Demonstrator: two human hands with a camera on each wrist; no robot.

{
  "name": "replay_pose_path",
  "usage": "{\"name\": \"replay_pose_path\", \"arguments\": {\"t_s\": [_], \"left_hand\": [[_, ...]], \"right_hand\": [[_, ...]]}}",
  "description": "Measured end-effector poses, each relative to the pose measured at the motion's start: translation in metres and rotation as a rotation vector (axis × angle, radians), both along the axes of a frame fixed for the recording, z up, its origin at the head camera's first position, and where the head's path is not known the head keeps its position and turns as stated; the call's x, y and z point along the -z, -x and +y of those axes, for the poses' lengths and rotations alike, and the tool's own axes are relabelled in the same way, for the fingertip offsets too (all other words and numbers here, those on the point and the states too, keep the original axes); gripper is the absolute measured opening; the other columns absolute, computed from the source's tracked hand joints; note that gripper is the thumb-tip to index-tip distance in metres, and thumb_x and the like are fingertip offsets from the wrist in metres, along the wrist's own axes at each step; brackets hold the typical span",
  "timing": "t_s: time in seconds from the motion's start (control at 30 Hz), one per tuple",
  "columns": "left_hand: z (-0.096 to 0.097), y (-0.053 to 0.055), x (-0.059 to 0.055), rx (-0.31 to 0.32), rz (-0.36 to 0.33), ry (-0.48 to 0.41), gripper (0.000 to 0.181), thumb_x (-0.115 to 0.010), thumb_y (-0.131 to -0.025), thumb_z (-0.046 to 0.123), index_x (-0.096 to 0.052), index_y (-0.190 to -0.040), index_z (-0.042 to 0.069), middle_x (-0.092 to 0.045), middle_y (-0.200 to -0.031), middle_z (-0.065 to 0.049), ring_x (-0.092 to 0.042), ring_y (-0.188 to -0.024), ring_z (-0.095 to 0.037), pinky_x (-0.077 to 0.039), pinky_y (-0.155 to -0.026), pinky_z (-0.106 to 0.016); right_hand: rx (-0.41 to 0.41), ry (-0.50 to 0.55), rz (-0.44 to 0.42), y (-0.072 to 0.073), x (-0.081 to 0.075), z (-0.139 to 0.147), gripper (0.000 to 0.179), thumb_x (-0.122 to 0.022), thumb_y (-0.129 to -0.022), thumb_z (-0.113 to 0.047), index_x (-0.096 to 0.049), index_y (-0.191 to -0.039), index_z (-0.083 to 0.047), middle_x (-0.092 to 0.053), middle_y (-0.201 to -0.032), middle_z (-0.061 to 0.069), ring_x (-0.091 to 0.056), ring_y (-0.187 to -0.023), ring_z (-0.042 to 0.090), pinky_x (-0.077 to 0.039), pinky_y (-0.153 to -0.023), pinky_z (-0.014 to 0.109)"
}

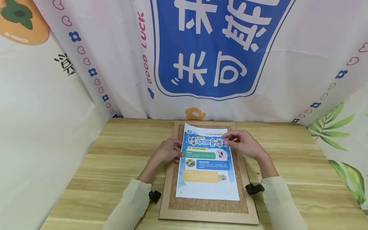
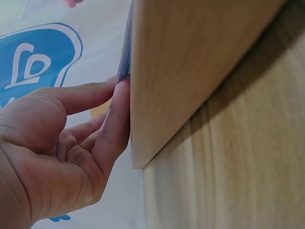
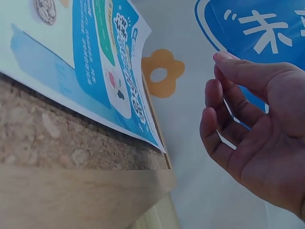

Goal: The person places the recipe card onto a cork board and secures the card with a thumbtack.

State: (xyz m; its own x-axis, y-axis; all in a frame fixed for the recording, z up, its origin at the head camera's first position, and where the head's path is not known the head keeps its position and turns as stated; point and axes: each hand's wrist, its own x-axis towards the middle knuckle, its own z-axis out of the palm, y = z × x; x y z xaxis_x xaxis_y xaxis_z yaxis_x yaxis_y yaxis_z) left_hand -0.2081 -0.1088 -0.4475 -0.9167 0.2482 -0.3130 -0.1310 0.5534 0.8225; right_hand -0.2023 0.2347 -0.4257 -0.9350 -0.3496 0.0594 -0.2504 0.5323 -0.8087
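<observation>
A printed poster sheet [image 1: 207,190] with blue, green and yellow text panels lies over a wood-framed cork board [image 1: 212,206]. At its left edge my left hand [image 1: 169,150] pinches the sheet between thumb and fingers, close against the board's frame [image 2: 190,62]. My right hand [image 1: 242,143] hovers by the sheet's upper right part. In the right wrist view that hand [image 3: 257,109] is apart from the paper, its fingers loosely bent and thumb near the index fingertip, with nothing visible between them. The sheet's upper corners [image 3: 147,31] lift a little off the cork.
The board lies on a wood-grain table [image 1: 120,143]. Behind it hangs a white cloth with a large blue sign [image 1: 212,64] and an orange flower [image 1: 195,113]. Black wrist devices [image 1: 254,189] sit at both sleeves.
</observation>
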Motion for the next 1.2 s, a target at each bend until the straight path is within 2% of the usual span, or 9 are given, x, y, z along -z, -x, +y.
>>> {"name": "replay_pose_path", "arguments": {"t_s": [0.3,0.57,0.77,1.2], "left_hand": [[0.001,-0.001,-0.001,-0.006,0.000,0.004,0.039,-0.077,-0.094,-0.002,-0.068,-0.132,0.000,-0.076,-0.103,-0.016,-0.074,-0.073,-0.022,-0.066,-0.063,-0.029],[0.001,0.000,0.001,-0.013,0.007,0.003,0.041,-0.077,-0.095,-0.002,-0.067,-0.134,0.000,-0.076,-0.104,-0.016,-0.074,-0.073,-0.021,-0.066,-0.063,-0.028],[0.000,0.000,0.001,-0.012,0.013,-0.005,0.041,-0.077,-0.094,-0.003,-0.067,-0.134,-0.001,-0.076,-0.101,-0.016,-0.073,-0.071,-0.020,-0.066,-0.062,-0.028],[-0.001,0.000,0.004,0.012,0.030,-0.024,0.035,-0.076,-0.094,-0.003,-0.068,-0.128,-0.002,-0.077,-0.101,-0.017,-0.075,-0.071,-0.020,-0.067,-0.062,-0.030]], "right_hand": [[-0.019,-0.012,0.010,0.011,0.000,-0.007,0.024,-0.072,-0.104,-0.017,-0.077,-0.125,-0.007,-0.074,-0.109,0.008,-0.062,-0.099,0.024,-0.055,-0.084,0.026],[-0.039,-0.010,0.009,0.020,0.004,-0.015,0.026,-0.073,-0.104,-0.019,-0.076,-0.125,-0.005,-0.074,-0.109,0.008,-0.061,-0.100,0.026,-0.053,-0.088,0.029],[-0.057,0.004,0.000,0.024,0.008,-0.022,0.025,-0.073,-0.104,-0.018,-0.077,-0.125,-0.005,-0.074,-0.110,0.008,-0.061,-0.100,0.025,-0.052,-0.087,0.028],[-0.036,0.035,-0.026,0.028,0.011,-0.033,0.026,-0.074,-0.103,-0.017,-0.077,-0.125,-0.004,-0.074,-0.109,0.009,-0.061,-0.100,0.026,-0.052,-0.089,0.031]]}}
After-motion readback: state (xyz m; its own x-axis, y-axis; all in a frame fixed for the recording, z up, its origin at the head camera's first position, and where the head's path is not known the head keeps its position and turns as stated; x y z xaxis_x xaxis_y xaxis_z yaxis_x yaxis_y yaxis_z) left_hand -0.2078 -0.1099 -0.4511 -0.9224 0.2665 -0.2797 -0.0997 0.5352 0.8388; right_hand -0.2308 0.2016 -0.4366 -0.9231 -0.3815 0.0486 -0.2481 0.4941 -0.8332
